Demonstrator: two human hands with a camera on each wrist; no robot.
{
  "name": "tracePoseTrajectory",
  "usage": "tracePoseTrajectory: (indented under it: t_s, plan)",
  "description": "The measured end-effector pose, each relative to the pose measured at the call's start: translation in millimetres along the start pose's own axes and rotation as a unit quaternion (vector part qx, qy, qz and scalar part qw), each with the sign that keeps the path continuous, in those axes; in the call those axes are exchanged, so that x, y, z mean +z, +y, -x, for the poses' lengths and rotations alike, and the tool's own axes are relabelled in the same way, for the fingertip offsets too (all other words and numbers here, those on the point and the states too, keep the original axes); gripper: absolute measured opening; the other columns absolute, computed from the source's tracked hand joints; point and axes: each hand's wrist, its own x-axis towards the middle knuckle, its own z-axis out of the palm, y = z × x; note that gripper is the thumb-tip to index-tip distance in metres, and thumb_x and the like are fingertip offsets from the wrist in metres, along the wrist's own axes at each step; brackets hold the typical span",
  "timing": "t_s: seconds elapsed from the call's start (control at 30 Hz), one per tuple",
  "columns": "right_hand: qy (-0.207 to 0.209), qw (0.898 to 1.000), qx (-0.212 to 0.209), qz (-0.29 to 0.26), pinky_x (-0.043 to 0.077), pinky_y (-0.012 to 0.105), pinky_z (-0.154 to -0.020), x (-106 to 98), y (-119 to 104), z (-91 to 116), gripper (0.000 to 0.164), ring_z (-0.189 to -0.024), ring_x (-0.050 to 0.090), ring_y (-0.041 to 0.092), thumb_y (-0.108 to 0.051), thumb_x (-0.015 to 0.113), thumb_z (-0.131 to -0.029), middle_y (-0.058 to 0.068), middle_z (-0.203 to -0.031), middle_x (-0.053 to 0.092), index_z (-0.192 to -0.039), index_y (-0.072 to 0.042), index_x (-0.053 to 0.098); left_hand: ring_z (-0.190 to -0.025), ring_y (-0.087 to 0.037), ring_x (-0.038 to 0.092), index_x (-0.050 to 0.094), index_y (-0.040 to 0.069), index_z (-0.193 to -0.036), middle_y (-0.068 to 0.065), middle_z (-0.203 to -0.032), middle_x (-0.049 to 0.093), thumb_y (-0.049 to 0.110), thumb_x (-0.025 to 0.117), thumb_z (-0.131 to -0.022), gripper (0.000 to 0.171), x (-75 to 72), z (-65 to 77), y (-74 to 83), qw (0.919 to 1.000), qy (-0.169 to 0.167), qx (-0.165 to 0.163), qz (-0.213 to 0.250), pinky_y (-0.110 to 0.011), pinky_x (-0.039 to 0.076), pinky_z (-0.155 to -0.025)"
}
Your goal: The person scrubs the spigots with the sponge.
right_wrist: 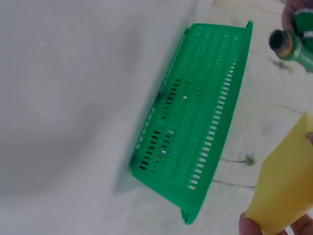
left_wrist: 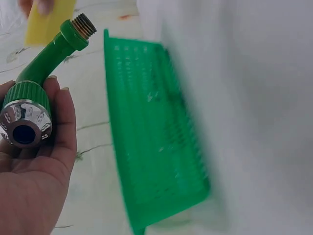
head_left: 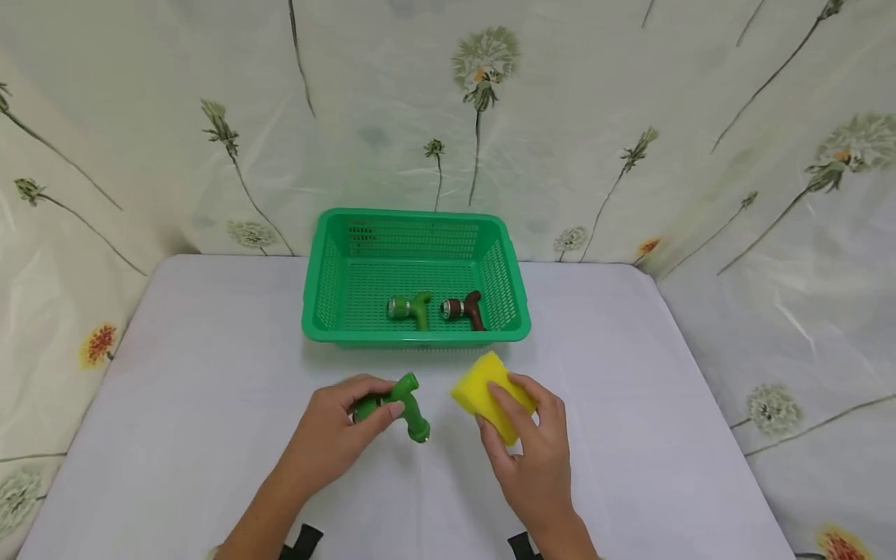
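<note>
In the head view my left hand (head_left: 334,432) grips a green plastic tap (head_left: 414,416), its thumb over the body. The left wrist view shows the tap's threaded brass-coloured end (left_wrist: 83,26) and chrome nozzle collar (left_wrist: 25,125). My right hand (head_left: 535,447) pinches a yellow sponge (head_left: 490,393) between thumb and fingers. Sponge and tap are held apart, in front of the basket. The sponge (right_wrist: 283,181) also fills the lower right of the right wrist view, with the tap (right_wrist: 299,54) above it.
A green plastic basket (head_left: 416,336) stands at the back of the white-covered table (head_left: 210,373). Inside it lie a lighter green tap (head_left: 418,309) and a dark brown tap (head_left: 470,309). Behind the table hangs a flower-patterned sheet (head_left: 378,93).
</note>
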Motion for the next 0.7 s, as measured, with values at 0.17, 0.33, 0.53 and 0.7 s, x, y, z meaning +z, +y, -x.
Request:
tracePoseTrajectory:
  t_s: [0.17,0.33,0.53,0.7]
  plan:
    - [0.002,0.999,0.021,-0.030,0.042,0.012,-0.102,-0.9,9.6,11.4,0.051,-0.123,0.052,0.033,-0.003,0.086,-0.080,0.014,-0.138,0.059,-0.129,-0.012,0.074,-0.082,-0.023,0.057,0.076,0.015,-0.119,0.001,-0.100,0.074,0.034,0.076,-0.099,0.028,-44.7,-42.9,21.8,0.9977,-0.009,-0.020,-0.063,-0.033,0.050,-0.062]
    - [0.002,0.999,0.037,-0.038,0.045,0.010,-0.096,-2.2,15.4,21.7,0.051,-0.123,0.052,0.029,-0.003,0.086,-0.081,0.013,-0.138,0.059,-0.130,-0.013,0.073,-0.099,-0.027,0.064,0.071,0.011,-0.127,-0.007,-0.118,0.072,0.040,0.069,-0.102,0.038,-80.9,-103.4,34.7,0.9878,-0.052,-0.028,-0.144,-0.044,0.054,-0.082]
    - [-0.012,0.997,0.065,-0.046,0.046,0.010,-0.094,-2.1,18.5,32.0,0.051,-0.124,0.052,0.026,-0.005,0.087,-0.084,0.010,-0.139,0.058,-0.132,-0.013,0.072,-0.108,-0.030,0.065,0.069,0.004,-0.131,-0.015,-0.126,0.068,0.034,0.064,-0.106,0.040,-89.4,-167.5,30.5,0.9686,-0.127,-0.051,-0.208,-0.048,0.054,-0.091]
    - [-0.011,0.995,0.081,-0.051,0.047,0.010,-0.095,-2.9,21.5,37.1,0.052,-0.124,0.053,0.025,-0.004,0.088,-0.084,0.009,-0.138,0.058,-0.132,-0.013,0.072,-0.109,-0.035,0.063,0.070,-0.002,-0.128,-0.019,-0.128,0.067,0.027,0.061,-0.108,0.036,-92.0,-203.7,26.0,0.9385,-0.193,-0.061,-0.279,-0.049,0.053,-0.092]
